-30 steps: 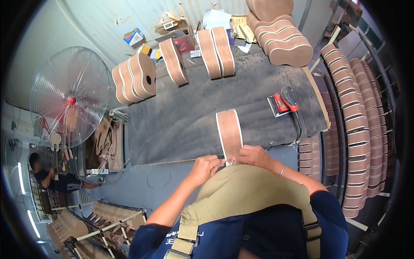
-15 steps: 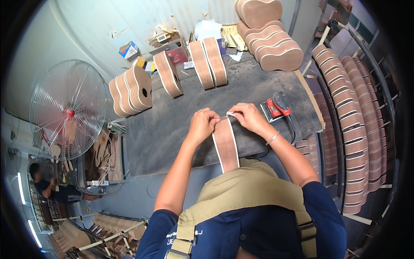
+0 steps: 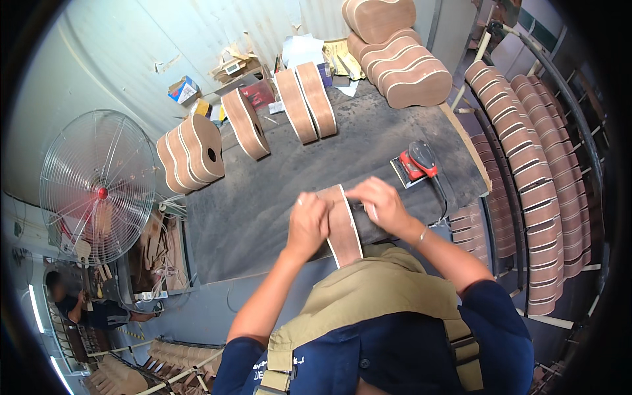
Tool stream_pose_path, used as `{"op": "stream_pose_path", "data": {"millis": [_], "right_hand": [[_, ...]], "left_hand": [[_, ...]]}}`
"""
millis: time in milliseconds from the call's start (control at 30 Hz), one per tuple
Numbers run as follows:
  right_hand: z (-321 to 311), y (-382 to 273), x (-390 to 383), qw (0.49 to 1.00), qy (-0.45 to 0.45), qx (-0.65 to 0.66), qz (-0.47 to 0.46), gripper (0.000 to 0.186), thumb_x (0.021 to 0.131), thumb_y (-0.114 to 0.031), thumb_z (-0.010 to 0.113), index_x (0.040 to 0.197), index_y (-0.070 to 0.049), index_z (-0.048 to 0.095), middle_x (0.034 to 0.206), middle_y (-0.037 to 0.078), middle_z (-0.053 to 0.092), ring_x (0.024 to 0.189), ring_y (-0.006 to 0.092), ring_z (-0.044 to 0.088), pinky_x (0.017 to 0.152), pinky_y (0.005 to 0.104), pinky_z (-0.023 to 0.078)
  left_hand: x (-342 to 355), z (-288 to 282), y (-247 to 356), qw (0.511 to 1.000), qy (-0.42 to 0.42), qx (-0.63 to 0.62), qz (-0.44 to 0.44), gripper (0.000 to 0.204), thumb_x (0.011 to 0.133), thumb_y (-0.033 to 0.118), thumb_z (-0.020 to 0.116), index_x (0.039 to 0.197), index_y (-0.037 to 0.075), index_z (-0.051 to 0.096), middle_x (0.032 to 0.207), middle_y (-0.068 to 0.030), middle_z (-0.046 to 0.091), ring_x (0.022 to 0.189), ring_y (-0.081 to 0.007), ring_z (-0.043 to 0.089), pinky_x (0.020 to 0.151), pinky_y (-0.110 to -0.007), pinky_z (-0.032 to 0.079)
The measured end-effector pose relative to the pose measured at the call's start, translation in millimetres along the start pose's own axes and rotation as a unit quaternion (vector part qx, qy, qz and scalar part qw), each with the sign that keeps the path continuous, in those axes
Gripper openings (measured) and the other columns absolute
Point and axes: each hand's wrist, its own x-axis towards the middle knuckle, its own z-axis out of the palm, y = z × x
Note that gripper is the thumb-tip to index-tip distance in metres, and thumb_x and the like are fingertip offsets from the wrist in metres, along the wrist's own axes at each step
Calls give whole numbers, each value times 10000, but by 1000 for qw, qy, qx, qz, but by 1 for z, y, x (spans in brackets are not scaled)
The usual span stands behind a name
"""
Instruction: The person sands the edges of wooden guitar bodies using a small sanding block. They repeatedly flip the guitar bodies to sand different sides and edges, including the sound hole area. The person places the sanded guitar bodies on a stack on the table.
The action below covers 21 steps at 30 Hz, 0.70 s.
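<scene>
A small guitar-shaped wooden body [image 3: 344, 230] with white edging lies side up at the bench's near edge, against my apron. My left hand [image 3: 308, 224] is closed on its left side, fingers curled at the far end. My right hand [image 3: 378, 205] is at the far right corner, fingertips bent on the edging, with a small pale piece among them that I cannot make out clearly. A red and black corded sander [image 3: 415, 163] rests beyond my right hand on the dark bench top [image 3: 276, 178].
Similar bodies [image 3: 189, 153] stand along the bench's back, more stacked at back right [image 3: 411, 82], near paper and boxes [image 3: 303, 49]. A caged fan [image 3: 99, 184] is left. Racks of wooden bodies [image 3: 520, 184] line the right. Another person [image 3: 92, 306] sits low at far left.
My hands rose from the body's near end to its far end, then shifted slightly down, my left hand further along the left side. The right hand's white strip is less visible now.
</scene>
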Motion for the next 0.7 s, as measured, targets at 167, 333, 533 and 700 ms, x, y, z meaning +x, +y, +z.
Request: {"op": "stream_pose_path", "data": {"millis": [167, 333, 533, 700], "right_hand": [[8, 19, 17, 988, -78, 79, 108, 274, 849, 92, 674, 1073, -31, 776, 908, 165, 697, 831, 382, 662, 747, 453, 545], [-5, -12, -39, 996, -89, 11, -25, 424, 794, 75, 660, 1189, -61, 736, 973, 105, 694, 842, 325, 629, 760, 425, 563], [0, -22, -95, 990, -138, -2, -15, 436, 832, -22, 705, 1265, -69, 718, 1022, 75, 719, 863, 283, 661, 755, 395, 583], [-2, -28, -117, 959, -228, 123, 111, 302, 896, -124, 716, 1188, -103, 790, 968, 116, 755, 832, 320, 713, 769, 402, 591]], "left_hand": [[20, -1, -25, 996, -51, -68, -32, 73, 844, -30, 718, 895, 1, 676, 801, -168, 566, 776, -384, 565, 707, -471, 482], [-28, -16, 8, 987, -62, -1, 151, 143, 808, 5, 681, 944, -36, 686, 876, -125, 584, 826, -298, 609, 752, -404, 531], [-65, -9, 15, 962, -125, 17, 244, 206, 796, 62, 689, 965, -55, 698, 923, -102, 600, 876, -227, 616, 776, -352, 539], [-85, -12, 24, 952, -263, -118, 101, 93, 881, 48, 677, 939, -18, 705, 923, -116, 619, 870, -276, 623, 782, -399, 544]]}}
